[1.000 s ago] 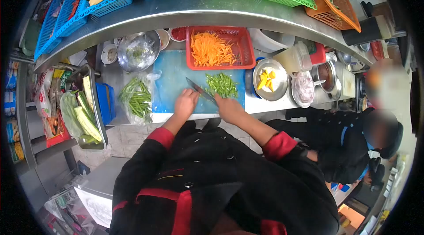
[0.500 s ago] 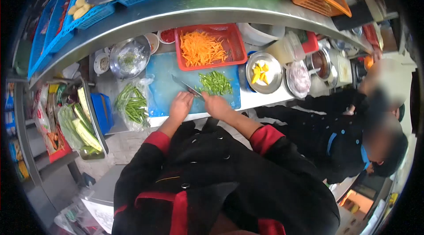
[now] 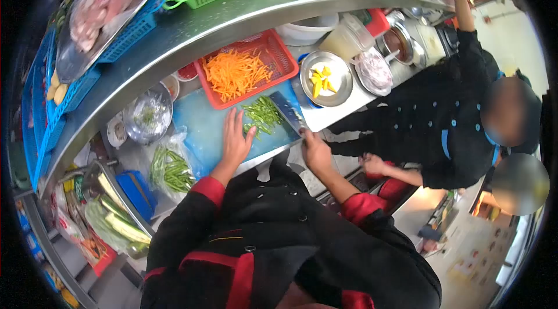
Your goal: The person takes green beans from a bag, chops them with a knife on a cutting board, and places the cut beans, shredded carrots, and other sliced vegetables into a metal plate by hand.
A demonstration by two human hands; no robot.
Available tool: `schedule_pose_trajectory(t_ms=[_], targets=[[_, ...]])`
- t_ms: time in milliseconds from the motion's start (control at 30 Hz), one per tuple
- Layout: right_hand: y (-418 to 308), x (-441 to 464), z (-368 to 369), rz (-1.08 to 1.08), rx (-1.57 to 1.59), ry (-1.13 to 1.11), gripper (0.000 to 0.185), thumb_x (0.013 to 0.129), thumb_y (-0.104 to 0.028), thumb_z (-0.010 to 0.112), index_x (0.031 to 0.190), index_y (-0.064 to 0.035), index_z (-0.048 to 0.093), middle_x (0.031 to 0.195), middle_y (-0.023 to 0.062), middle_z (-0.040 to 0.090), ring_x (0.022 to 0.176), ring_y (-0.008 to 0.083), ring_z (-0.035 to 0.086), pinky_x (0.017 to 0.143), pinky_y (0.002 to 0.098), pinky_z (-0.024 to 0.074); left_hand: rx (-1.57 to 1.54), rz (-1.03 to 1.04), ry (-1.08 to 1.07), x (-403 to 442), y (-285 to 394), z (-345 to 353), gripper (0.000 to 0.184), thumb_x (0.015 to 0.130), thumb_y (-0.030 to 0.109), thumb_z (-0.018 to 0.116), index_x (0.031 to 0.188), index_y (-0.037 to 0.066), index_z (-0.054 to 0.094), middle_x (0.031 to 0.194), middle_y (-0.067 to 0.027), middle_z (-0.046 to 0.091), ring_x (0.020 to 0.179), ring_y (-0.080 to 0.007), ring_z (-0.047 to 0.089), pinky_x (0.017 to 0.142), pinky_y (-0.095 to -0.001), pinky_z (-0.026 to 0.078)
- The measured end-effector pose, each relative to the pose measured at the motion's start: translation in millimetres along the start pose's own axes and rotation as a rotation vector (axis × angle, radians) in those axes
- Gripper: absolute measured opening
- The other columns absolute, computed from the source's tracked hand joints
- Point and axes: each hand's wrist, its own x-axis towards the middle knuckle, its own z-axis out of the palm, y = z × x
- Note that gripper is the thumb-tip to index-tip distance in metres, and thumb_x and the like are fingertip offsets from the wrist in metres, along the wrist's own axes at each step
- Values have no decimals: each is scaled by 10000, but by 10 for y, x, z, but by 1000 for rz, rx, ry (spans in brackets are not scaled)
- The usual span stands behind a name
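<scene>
My right hand (image 3: 317, 153) is wrapped round the handle of a broad kitchen knife (image 3: 286, 110), whose blade stands at the right side of a pile of chopped green beans (image 3: 263, 115). At the pile's left edge my left hand (image 3: 237, 139) lies with fingers stretched out and thumb apart, holding nothing. Both the beans and the blade are on a blue cutting board (image 3: 200, 116). Just behind the pile, a red basket (image 3: 283, 59) holds shredded carrot (image 3: 235, 73). Whole green beans (image 3: 170, 170) lie in a clear plastic bag to the left of the board.
A steel bowl (image 3: 345, 93) with yellow pieces stands right of the board, near a bagged pale item (image 3: 374, 72). Another steel bowl (image 3: 164, 112) is at the left. A steel shelf (image 3: 244, 25) with baskets overhangs the back. A co-worker (image 3: 436, 117) stands at the right.
The knife has moved right, from the board's middle to the pile's far side. My left hand has opened and come beside the beans. The view has turned, and the co-worker has shifted.
</scene>
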Motion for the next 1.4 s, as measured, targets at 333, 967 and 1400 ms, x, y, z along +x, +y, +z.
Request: schedule_pose_trajectory(t_ms=[333,967,1400], targets=[[-29,-728,-100,362,512,-101,352,953,-170,638,1285,-113,536,772,144,620,637,294,643,592,427,530,-68,228,-195,584,-141,192,682,973,449,592,1470,15,421,1508,-254,397,1398,-445,372,1164,-521,292],[-557,-464,774,608,1636,-273,343,998,-112,613,1307,-32,487,841,48,604,632,132,596,555,285,510,-168,77,-48,273,594,463,529,857,244,751,1307,36,567,1489,-256,391,1386,-482,368,1135,-554,336],[-1014,1137,-730,248,1109,-104,265,938,-127,618,1178,-15,611,717,41,605,555,126,577,513,301,475,-477,-31,242,2227,847,226,370,947,285,636,1218,34,621,1259,-214,598,1218,-388,552,1042,-456,431]])
